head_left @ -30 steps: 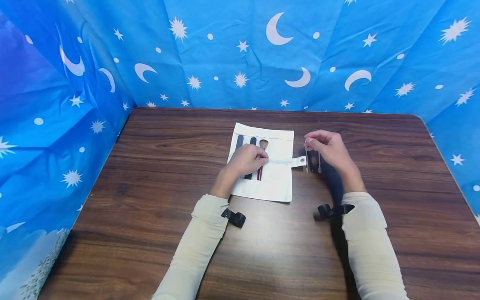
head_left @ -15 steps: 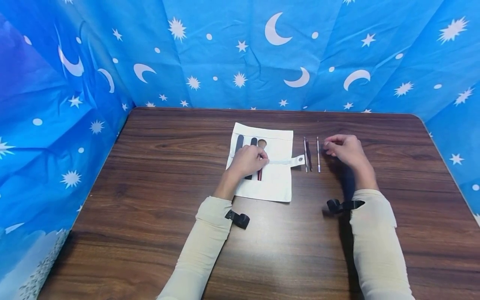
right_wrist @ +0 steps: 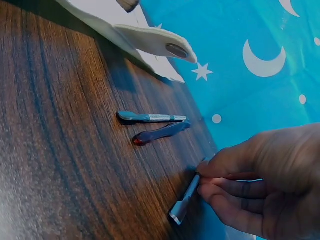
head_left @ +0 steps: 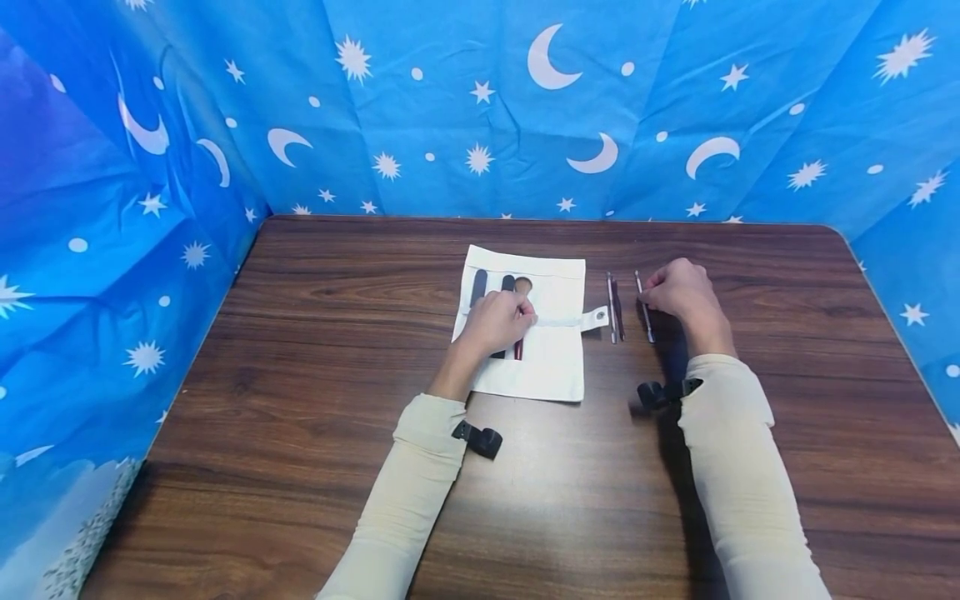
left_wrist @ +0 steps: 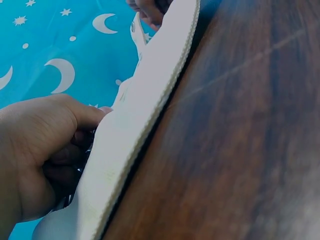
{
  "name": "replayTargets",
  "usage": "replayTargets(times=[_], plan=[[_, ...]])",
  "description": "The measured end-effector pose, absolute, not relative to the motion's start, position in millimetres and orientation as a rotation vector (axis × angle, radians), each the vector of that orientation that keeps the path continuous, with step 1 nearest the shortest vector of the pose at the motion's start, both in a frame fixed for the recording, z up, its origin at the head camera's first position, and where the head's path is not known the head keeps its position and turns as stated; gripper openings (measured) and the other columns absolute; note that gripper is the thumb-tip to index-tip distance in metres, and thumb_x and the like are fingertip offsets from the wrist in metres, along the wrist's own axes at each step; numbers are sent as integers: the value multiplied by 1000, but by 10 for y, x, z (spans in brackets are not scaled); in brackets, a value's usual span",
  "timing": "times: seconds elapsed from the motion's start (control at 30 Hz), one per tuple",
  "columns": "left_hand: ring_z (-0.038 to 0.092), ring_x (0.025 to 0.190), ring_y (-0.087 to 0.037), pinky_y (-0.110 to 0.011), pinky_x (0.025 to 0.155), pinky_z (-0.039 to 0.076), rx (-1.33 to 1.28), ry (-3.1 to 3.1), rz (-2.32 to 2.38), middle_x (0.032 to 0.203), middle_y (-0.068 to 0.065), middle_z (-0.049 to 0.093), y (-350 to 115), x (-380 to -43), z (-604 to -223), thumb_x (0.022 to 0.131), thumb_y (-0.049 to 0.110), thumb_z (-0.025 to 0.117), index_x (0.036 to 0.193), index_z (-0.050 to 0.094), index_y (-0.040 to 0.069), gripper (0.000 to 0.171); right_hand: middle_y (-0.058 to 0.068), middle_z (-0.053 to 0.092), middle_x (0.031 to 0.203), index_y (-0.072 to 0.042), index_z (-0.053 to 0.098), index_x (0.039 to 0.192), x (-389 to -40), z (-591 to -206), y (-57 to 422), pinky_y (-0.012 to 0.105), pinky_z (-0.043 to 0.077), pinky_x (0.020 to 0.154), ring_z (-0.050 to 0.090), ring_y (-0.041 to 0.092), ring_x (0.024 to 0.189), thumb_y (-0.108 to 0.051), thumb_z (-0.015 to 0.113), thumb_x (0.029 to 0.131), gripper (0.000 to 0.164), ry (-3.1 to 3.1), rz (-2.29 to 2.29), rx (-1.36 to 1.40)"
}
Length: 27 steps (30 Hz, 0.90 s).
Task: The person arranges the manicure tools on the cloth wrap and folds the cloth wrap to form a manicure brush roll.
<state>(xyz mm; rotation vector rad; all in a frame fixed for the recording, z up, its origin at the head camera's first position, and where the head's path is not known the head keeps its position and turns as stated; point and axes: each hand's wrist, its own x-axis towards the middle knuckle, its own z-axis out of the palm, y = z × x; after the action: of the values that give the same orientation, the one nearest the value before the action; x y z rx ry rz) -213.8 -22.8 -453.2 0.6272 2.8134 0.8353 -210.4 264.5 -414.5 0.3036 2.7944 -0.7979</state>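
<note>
A white cloth tool pouch [head_left: 555, 367] lies unfolded on the table, with dark nail files [head_left: 479, 284] and a makeup brush [head_left: 523, 286] in its pockets. My left hand [head_left: 491, 323] is over the pouch, thumb and curled fingers pinching the pocket edge; its fingertips are partly hidden in the left wrist view. To the right, my right hand [head_left: 684, 293] pinches a slim silver cuticle pusher [right_wrist: 184, 201] between thumb and fingers, its flat end pointing down near the table. A second metal cuticle pusher [right_wrist: 152, 118] and dark tweezers [right_wrist: 162, 133] lie side by side, right of the pouch.
A snap strap [head_left: 596, 318] sticks out from the pouch's right side, close to the loose tools. The dark wooden table [head_left: 337, 267] ends at a blue curtain [head_left: 450, 108] with moons and stars.
My right hand let go of one tool beside the strap, moved right, then came back and took the rightmost cuticle pusher, now tilted. The left hand stays on the pouch.
</note>
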Motion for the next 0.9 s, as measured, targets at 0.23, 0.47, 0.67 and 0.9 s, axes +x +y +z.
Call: replayTargets(times=[0.23,0.47,0.67,0.9], plan=[[55,64,-11,-24,61,38,590,2818,853,70,4,63,-221,-2137,-4535,99,25,64,94,75,15,15,16,70,82,4,74,98,-2104,-4182,2583,39,44,68,58,33,83,-17,72,90,23,2857,-774,385],[56,67,-12,-24,61,38,566,2817,869,71,5,64,-215,-2132,-4555,99,26,63,94,75,16,16,25,72,105,3,74,107,-2069,-4305,2533,47,49,79,58,39,96,-23,72,92,31,2896,-879,502],[62,74,-15,-31,71,47,568,2828,849,76,3,69,-222,-2143,-4560,98,26,64,94,76,16,16,12,77,92,2,71,120,-2060,-4340,2614,28,50,74,63,20,90,-21,71,90,38,2795,-1160,529],[67,81,-18,-37,81,52,574,2835,837,84,1,75,-215,-2148,-4553,97,25,64,95,76,16,15,-14,69,72,-2,69,106,-2063,-4297,2727,14,57,69,69,-3,69,4,58,94,16,2181,-1919,374]])
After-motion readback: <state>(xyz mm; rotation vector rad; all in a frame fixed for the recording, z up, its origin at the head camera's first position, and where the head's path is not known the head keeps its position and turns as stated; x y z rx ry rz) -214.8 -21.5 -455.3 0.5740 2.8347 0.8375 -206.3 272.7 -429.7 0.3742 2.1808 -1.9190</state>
